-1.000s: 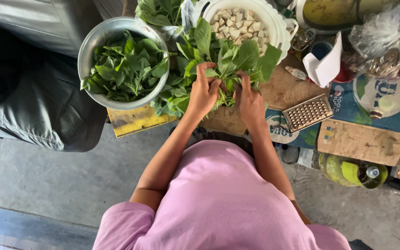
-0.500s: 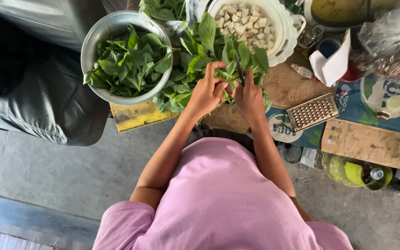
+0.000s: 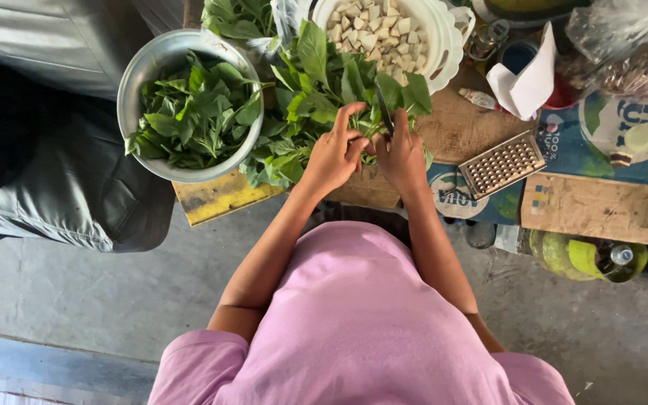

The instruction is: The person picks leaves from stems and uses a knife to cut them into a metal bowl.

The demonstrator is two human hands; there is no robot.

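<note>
Cluttered boards over a concrete floor serve as our worktable [image 3: 459, 135] — our left hand [image 3: 333, 156] and right hand [image 3: 401, 154] close together on a leafy green sprig [image 3: 339, 86], pinching its stems, with the metal bowl of picked leaves [image 3: 189, 105] alongside, handy for the pickings.

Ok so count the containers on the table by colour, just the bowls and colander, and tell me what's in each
Silver metal bowl, plucked green leaves: 1
White colander, pale diced cubes: 1
Total: 2
Both hands, left and right, are on the leafy stems lying between the two.
</note>
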